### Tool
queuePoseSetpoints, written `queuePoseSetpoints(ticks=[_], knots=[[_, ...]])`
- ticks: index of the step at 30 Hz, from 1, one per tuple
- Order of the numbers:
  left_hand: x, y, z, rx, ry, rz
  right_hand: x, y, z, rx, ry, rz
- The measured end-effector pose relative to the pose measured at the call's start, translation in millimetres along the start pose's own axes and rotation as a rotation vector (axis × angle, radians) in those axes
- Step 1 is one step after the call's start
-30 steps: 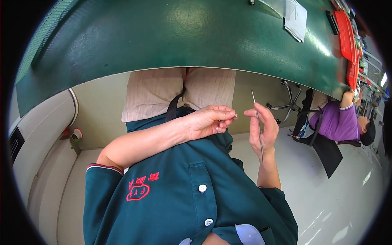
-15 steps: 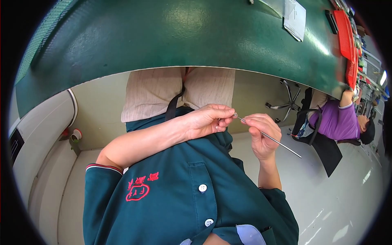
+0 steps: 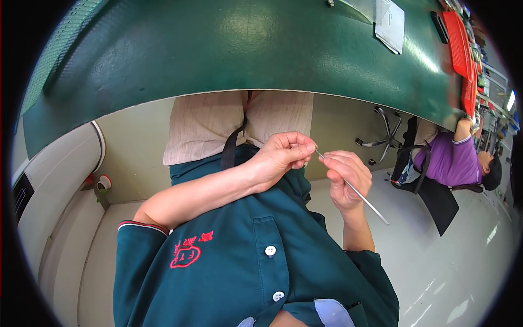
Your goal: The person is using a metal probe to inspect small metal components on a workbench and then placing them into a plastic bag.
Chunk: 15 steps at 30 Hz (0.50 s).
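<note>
Outside table's [image 3: 190, 54] near edge: tiny metal part [image 3: 316, 147] pinched in curled left hand [image 3: 282, 157]; metal rod [image 3: 370, 205] gripped in half-closed right hand [image 3: 348, 177], tip at part.

Bright indoor scene. Soft glare whitens patches of the green bench [image 3: 180, 54]; a white light [image 3: 511, 101] glows beyond the bench's right end. Reflections streak the floor [image 3: 414, 261] below the bench. Fisheye distortion curves the bench's near edge.
</note>
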<state>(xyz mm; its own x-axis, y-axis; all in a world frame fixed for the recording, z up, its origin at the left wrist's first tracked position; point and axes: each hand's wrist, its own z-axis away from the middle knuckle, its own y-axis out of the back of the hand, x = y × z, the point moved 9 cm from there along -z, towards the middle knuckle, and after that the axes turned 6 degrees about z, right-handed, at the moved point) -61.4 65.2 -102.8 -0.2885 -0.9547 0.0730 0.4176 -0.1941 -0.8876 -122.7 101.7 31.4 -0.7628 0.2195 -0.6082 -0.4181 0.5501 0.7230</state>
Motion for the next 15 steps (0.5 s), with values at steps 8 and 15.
queuePoseSetpoints(ticks=[8,15], knots=[[32.0,-14.4,20.5,0.04,-0.194,-0.084,-4.4,5.1,-13.3,0.081,-0.044,-0.169],[79.3,-53.6,47.7,-0.069,-0.387,-0.018,-20.3,13.2,-57.4,0.214,-0.002,-0.465]])
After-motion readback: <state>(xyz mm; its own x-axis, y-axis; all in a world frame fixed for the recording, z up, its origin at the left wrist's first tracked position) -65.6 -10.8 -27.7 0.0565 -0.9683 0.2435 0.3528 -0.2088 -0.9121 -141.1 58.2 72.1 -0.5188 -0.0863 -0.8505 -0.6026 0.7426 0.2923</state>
